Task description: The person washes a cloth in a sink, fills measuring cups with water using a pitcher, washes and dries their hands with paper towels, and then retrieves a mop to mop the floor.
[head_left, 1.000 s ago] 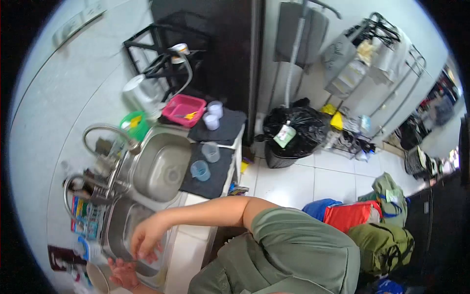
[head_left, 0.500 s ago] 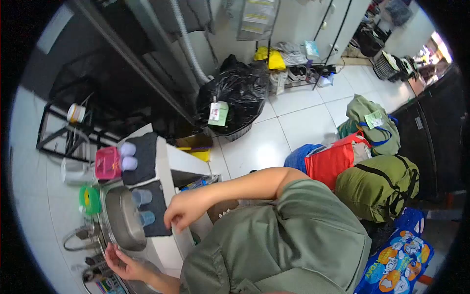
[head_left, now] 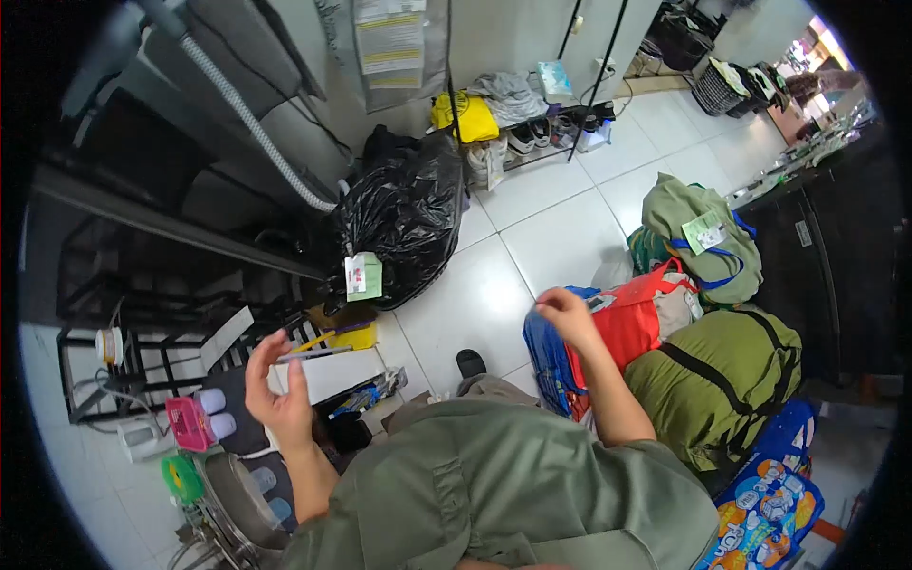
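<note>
My left hand (head_left: 278, 391) is raised beside the counter, its thumb and fingers apart and nothing in it. Over the floor near the blue and red bags, my right hand (head_left: 567, 315) hangs with loosely bent fingers, and I see nothing in it. Behind and below the left hand lie a steel sink (head_left: 233, 499), light-blue cups (head_left: 263, 480) on a dark mat, and a pink basket (head_left: 192, 425) with lilac cups (head_left: 220, 425) beside it. A red bag (head_left: 627, 323) and a blue bag (head_left: 549, 356) stand closest to the right hand.
A bin lined with a black bag (head_left: 404, 214) stands ahead. Shoes and a yellow bag (head_left: 465, 117) sit on a low rack. At right are an olive duffel (head_left: 717, 380), a grey-green bag (head_left: 698, 223) and a blue printed pack (head_left: 769, 503). White tiles (head_left: 503, 223) cover the floor.
My body has turned away from the sink. My left hand has risen from the sink's edge, and my right hand has swung from the counter to the right, toward the bags.
</note>
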